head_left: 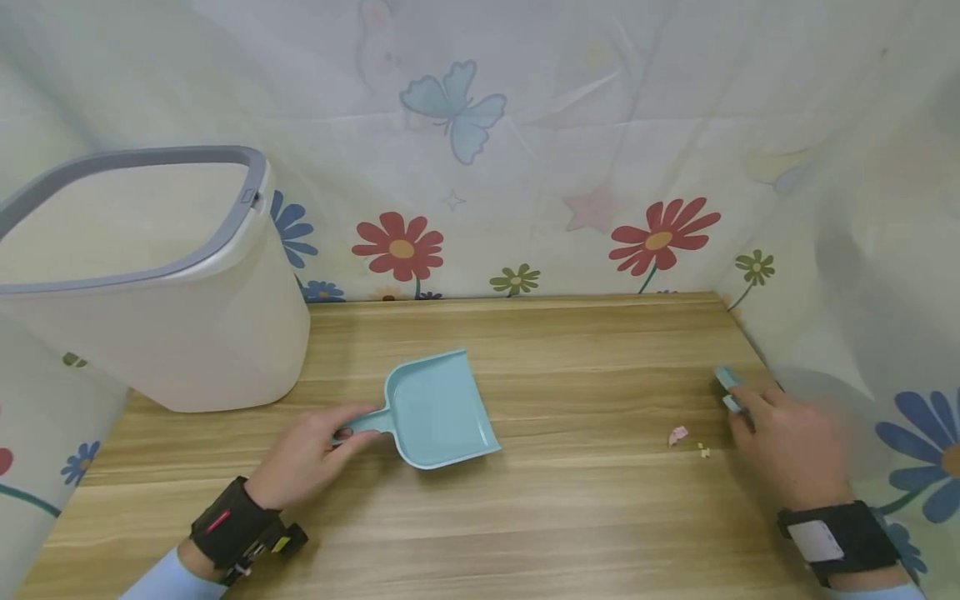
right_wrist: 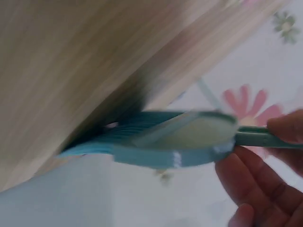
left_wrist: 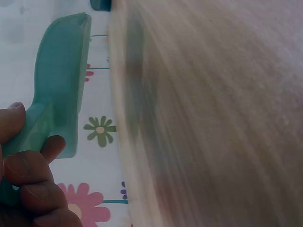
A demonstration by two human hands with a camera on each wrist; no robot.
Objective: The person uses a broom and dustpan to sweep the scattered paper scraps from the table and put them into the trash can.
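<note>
My left hand [head_left: 309,457] grips the handle of a light blue dustpan [head_left: 438,412], whose open edge faces right. The left wrist view shows the dustpan [left_wrist: 60,71] held above the wooden surface, thumb and fingers round its handle. Over at the right edge of the table, my right hand [head_left: 798,446] holds a small blue brush [head_left: 727,379], partly hidden by the fingers. In the right wrist view the brush [right_wrist: 189,137] has its bristles against the table. A crumpled pink scrap [head_left: 677,436] and small yellow bits [head_left: 703,450] lie left of the right hand.
A tall white bin [head_left: 232,333] with a grey rim stands at the table's left rear corner. Behind and beside the wooden table [head_left: 555,525] hangs a cloth [head_left: 517,208] printed with flowers and a butterfly.
</note>
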